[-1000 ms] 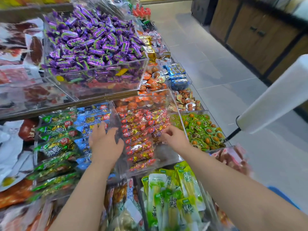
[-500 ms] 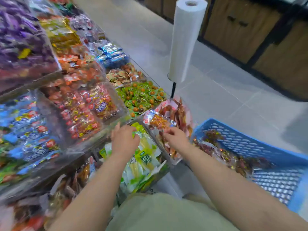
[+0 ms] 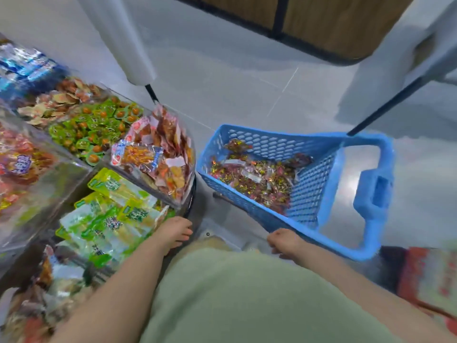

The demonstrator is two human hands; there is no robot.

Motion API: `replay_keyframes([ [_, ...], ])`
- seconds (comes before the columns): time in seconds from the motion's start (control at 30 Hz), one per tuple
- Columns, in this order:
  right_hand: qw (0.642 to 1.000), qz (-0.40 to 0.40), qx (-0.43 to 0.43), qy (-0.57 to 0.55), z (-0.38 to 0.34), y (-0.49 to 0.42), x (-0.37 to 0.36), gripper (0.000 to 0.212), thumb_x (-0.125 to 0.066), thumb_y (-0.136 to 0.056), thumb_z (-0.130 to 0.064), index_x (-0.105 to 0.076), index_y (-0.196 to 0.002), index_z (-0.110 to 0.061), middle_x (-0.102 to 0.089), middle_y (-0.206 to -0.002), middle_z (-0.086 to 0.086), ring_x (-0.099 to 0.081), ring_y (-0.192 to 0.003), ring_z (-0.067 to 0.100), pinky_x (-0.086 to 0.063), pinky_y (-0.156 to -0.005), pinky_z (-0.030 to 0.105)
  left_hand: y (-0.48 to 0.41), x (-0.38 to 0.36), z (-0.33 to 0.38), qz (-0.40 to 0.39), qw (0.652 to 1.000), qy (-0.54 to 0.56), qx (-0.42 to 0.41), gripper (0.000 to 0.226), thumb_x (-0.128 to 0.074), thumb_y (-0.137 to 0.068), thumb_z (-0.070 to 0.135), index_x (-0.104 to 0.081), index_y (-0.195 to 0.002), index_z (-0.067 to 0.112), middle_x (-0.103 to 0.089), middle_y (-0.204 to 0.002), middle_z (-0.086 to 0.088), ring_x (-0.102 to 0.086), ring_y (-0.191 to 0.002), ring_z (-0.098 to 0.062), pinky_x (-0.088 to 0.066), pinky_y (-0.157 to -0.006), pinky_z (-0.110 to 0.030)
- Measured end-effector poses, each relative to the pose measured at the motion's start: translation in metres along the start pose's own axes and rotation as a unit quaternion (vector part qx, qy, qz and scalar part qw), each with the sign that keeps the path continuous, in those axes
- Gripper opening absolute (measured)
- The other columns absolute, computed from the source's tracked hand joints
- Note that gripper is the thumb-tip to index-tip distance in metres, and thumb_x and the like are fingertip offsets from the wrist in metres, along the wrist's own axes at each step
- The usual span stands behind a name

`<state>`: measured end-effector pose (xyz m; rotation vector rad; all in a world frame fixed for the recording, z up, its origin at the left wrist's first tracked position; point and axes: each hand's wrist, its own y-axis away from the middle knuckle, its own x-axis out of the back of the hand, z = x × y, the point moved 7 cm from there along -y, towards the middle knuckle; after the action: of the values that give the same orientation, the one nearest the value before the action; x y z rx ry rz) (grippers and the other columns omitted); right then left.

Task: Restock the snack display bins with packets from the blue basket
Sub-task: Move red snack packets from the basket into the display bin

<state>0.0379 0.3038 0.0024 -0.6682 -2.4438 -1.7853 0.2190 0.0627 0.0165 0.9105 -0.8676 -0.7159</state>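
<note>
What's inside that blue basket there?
The blue basket holds a loose heap of small shiny red-and-gold snack packets. Anything beneath the heap is hidden; their labels are too blurred to read.

Green packets (image 3: 112, 220): dark printing is showing (near left), blurring past reading.
Red packets (image 3: 21, 164): purple lettering is smearing, unreadable.

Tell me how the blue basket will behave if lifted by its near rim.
Probably stiff: the blue basket is moulded lattice plastic. Likely light, since packets only cover its bottom. They would probably slide toward the low side.
</note>
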Motion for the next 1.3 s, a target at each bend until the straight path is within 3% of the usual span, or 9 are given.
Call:
replay_keyframes([
  [0.07, 0.999, 0.006, -0.012, -0.05, 0.015, 0.005, 0.012, 0.005, -0.051, -0.093, -0.015, -0.053, -0.096, -0.013, -0.056, -0.094, 0.008, -0.053, -0.078, 0.021, -0.043, -0.061, 0.024, -0.004, -0.011, -0.001, -0.009, 1.0, 0.004, 0.023, 0.015, -0.054, -0.095, 0.022, -0.056, -0.105, 0.01, -0.066, -0.096, -0.011, -0.057, -0.071, -0.02, -0.041, -0.063, -0.025],
  [0.17, 0.992, 0.024, -0.024, -0.121, 0.022, 0.003, 0.032, 0.011, -0.052, -0.092, -0.013, -0.056, -0.082, -0.015, -0.058, -0.086, 0.006, -0.053, -0.065, 0.014, -0.043, -0.059, 0.023, -0.011, -0.025, 0.011, -0.023, 0.999, 0.01, 0.044, 0.017, -0.053, -0.096, 0.021, -0.054, -0.109, 0.01, -0.064, -0.09, -0.008, -0.056, -0.068, -0.021, -0.041, -0.061, -0.026],
  [0.4, 0.964, 0.08, -0.04, -0.251, 0.003, -0.012, 0.071, 0.027, -0.046, -0.089, -0.005, -0.044, -0.064, -0.014, -0.043, -0.062, 0.005, -0.048, -0.047, 0.01, -0.033, -0.054, 0.025, -0.038, -0.048, 0.096, -0.014, 0.997, -0.049, -0.064, 0.014, -0.049, -0.097, 0.023, -0.055, -0.103, 0.013, -0.062, -0.091, -0.007, -0.056, -0.08, -0.02, -0.042, -0.068, -0.028],
  [0.5, 0.959, 0.098, -0.06, -0.26, -0.002, -0.022, 0.08, 0.024, -0.048, -0.087, -0.005, -0.045, -0.065, -0.014, -0.045, -0.068, 0.005, -0.048, -0.059, 0.015, -0.038, -0.053, 0.02, -0.053, -0.057, 0.127, -0.051, 0.993, -0.089, -0.061, 0.01, -0.049, -0.097, 0.024, -0.056, -0.098, 0.017, -0.063, -0.094, -0.007, -0.058, -0.085, -0.022, -0.045, -0.077, -0.031],
  [0.7, 0.942, 0.098, -0.122, -0.298, -0.021, -0.044, 0.093, 0.016, -0.044, -0.093, -0.011, -0.046, -0.077, -0.012, -0.048, -0.076, 0.008, -0.048, -0.068, 0.019, -0.036, -0.061, 0.027, -0.088, -0.048, 0.195, -0.075, 0.984, -0.149, -0.055, 0.011, -0.05, -0.097, 0.023, -0.054, -0.089, 0.017, -0.062, -0.094, -0.007, -0.058, -0.088, -0.023, -0.046, -0.084, -0.034],
  [0.93, 0.928, 0.085, -0.134, -0.337, -0.065, -0.076, 0.108, 0.023, -0.045, -0.095, -0.007, -0.046, -0.072, -0.012, -0.045, -0.066, 0.004, -0.04, -0.055, 0.013, -0.03, -0.048, 0.021, -0.135, -0.03, 0.274, -0.066, 0.969, -0.221, -0.089, 0.013, -0.046, -0.099, 0.019, -0.052, -0.101, 0.008, -0.06, -0.087, -0.008, -0.057, -0.086, -0.025, -0.043, -0.069, -0.03],
  [1.13, 0.92, 0.068, -0.143, -0.359, -0.083, -0.116, 0.113, 0.01, -0.047, -0.095, -0.015, -0.053, -0.088, -0.012, -0.051, -0.078, 0.006, -0.049, -0.064, 0.014, -0.04, -0.058, 0.025, -0.162, -0.03, 0.298, -0.058, 0.957, -0.261, -0.11, 0.016, -0.046, -0.099, 0.024, -0.056, -0.091, 0.014, -0.063, -0.088, -0.006, -0.059, -0.086, -0.022, -0.043, -0.076, -0.034],
  [1.2, 0.922, 0.078, -0.135, -0.355, -0.086, -0.142, 0.111, 0.021, -0.048, -0.095, -0.016, -0.059, -0.107, -0.003, -0.055, -0.083, 0.008, -0.054, -0.074, 0.018, -0.049, -0.072, 0.032, -0.172, -0.038, 0.291, -0.065, 0.953, -0.272, -0.115, 0.019, -0.045, -0.1, 0.025, -0.057, -0.087, 0.017, -0.063, -0.088, -0.005, -0.058, -0.081, -0.019, -0.043, -0.075, -0.032],
  [1.3, 0.929, 0.079, -0.143, -0.333, -0.08, -0.186, 0.1, 0.032, -0.049, -0.095, -0.018, -0.055, -0.118, 0.005, -0.054, -0.075, 0.005, -0.053, -0.077, 0.019, -0.049, -0.088, 0.038, -0.189, -0.054, 0.268, -0.07, 0.956, -0.268, -0.1, 0.021, -0.045, -0.1, 0.024, -0.06, -0.103, 0.011, -0.063, -0.088, -0.005, -0.06, -0.081, -0.019, -0.045, -0.076, -0.032],
])
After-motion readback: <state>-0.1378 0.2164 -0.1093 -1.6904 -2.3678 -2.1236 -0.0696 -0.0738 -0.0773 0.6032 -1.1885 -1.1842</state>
